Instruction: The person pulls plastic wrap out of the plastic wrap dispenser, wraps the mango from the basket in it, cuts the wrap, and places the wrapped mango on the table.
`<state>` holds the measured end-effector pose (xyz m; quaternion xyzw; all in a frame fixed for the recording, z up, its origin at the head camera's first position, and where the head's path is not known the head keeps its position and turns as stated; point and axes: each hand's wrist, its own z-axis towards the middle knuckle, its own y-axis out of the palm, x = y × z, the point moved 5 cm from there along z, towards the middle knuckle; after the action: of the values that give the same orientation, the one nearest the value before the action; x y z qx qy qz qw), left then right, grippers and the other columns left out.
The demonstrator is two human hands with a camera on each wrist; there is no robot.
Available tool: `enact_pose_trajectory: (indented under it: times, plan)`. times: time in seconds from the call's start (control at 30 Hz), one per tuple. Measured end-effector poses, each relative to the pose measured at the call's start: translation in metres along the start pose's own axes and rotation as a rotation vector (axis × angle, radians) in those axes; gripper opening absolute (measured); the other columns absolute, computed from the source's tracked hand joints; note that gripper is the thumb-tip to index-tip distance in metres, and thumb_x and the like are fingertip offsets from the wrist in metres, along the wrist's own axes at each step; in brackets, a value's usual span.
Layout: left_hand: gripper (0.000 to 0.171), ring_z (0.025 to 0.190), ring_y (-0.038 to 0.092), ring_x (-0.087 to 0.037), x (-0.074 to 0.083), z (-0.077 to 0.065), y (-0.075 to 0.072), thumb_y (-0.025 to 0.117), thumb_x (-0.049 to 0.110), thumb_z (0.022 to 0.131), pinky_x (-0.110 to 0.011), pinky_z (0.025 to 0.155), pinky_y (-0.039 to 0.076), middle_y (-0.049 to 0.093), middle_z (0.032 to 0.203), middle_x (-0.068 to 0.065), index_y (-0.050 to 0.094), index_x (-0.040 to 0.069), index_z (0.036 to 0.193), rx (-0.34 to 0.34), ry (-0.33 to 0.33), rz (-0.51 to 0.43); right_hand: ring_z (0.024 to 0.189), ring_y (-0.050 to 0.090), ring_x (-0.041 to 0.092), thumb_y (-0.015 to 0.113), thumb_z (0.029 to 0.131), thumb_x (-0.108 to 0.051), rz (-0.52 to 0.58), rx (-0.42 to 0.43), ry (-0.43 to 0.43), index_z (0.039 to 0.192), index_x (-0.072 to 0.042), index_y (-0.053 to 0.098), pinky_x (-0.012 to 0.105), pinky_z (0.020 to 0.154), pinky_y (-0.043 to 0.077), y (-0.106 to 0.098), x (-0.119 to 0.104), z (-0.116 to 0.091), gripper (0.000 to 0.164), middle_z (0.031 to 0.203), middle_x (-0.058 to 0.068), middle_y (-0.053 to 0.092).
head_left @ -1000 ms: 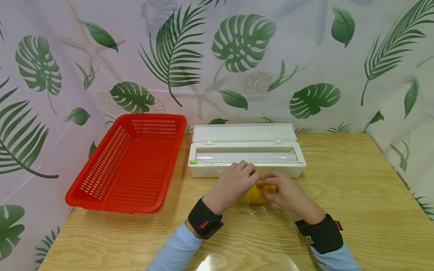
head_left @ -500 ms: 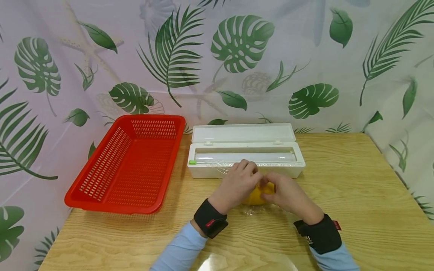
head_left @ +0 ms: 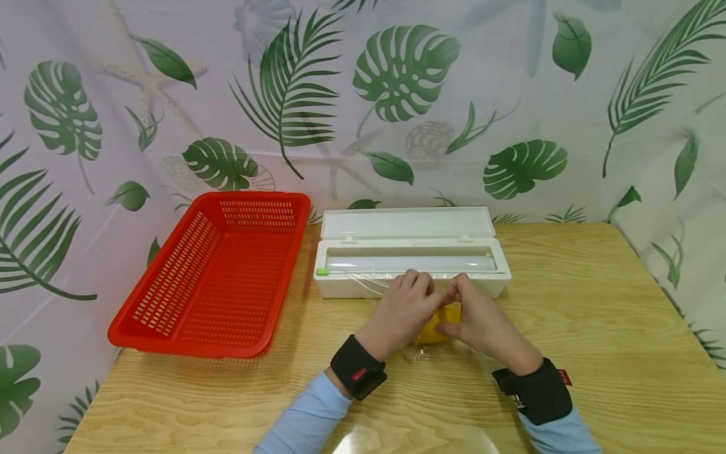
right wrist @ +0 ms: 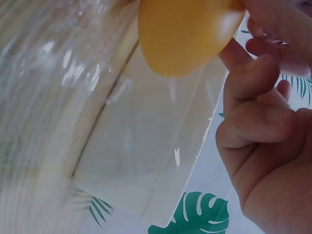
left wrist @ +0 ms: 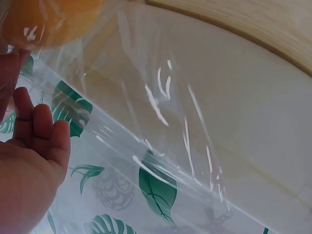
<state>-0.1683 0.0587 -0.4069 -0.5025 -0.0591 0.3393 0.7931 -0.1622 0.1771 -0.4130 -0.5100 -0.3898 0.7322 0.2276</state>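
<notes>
A rounded yellow-orange fruit (head_left: pixel 433 331), its kind unclear, lies under clear cling film (left wrist: pixel 163 102) in front of the white cling film dispenser (head_left: pixel 346 289). From the dispenser's front, the wrinkled film stretches to the fruit. My left hand (head_left: pixel 399 312) bends over the fruit's left side, fingertips pinching film near its top. Opposite it, my right hand (head_left: pixel 484 321) pinches film beside the left fingertips, its thumb against the fruit. In the right wrist view, the fruit (right wrist: pixel 187 36) sits beside curled fingers. The exact grip points are partly hidden.
A red perforated plastic basket (head_left: pixel 283 277) stands to the left on the wooden table (head_left: pixel 584 315). The dispenser's lid (head_left: pixel 408 223) is raised, showing the film roll (head_left: pixel 411 263); a green slider (head_left: pixel 322 272) sits at its left end. Leaf-patterned cloth hangs behind.
My left hand has shifted slightly right, nearer the right hand. The right fingertips have risen a little over the fruit, and the film left of my left hand has drawn into visible creases.
</notes>
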Motion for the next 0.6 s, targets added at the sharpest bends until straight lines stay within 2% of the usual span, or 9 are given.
enact_pose_trajectory:
  times: [0.17, 0.3, 0.4, 0.6]
  plan:
    - [0.016, 0.081, 0.044, -0.020, 0.0017, 0.0001, 0.0057, 0.062, 0.017, 0.086, -0.026, 0.068, 0.042, 0.049, 0.086, -0.003, 0.060, 0.014, 0.102, 0.000, 0.007, 0.009, 0.086, 0.059, 0.029, 0.082, 0.064, -0.014, -0.007, 0.005, 0.016, 0.093, -0.008, 0.037, 0.043, 0.068, 0.051, -0.0007, 0.0023, 0.0010, 0.054, 0.096, 0.018, 0.063]
    - [0.016, 0.080, 0.041, -0.019, 0.0026, 0.0001, 0.0083, 0.061, 0.020, 0.087, -0.025, 0.066, 0.040, 0.047, 0.085, -0.002, 0.060, 0.014, 0.102, 0.000, 0.004, 0.012, 0.071, 0.057, 0.022, 0.083, 0.064, -0.019, -0.058, 0.015, 0.027, 0.092, -0.009, 0.038, 0.035, 0.056, 0.047, -0.0023, 0.0031, 0.0010, 0.054, 0.095, 0.018, 0.065]
    - [0.015, 0.077, 0.039, -0.018, 0.0034, -0.0011, 0.0092, 0.061, 0.022, 0.087, -0.024, 0.063, 0.037, 0.046, 0.084, -0.001, 0.060, 0.015, 0.100, -0.003, -0.009, -0.017, 0.061, 0.052, 0.018, 0.083, 0.063, -0.021, -0.089, 0.013, 0.036, 0.090, -0.009, 0.038, 0.031, 0.050, 0.042, -0.0030, 0.0035, -0.0001, 0.054, 0.094, 0.018, 0.066]
    - [0.015, 0.075, 0.036, -0.017, 0.0047, -0.0022, 0.0080, 0.062, 0.024, 0.085, -0.022, 0.060, 0.036, 0.047, 0.082, 0.002, 0.062, 0.016, 0.098, 0.003, -0.049, -0.029, 0.057, 0.047, 0.016, 0.083, 0.063, -0.022, -0.105, 0.011, 0.041, 0.090, -0.009, 0.038, 0.030, 0.048, 0.040, -0.0029, 0.0040, 0.0001, 0.054, 0.093, 0.017, 0.065]
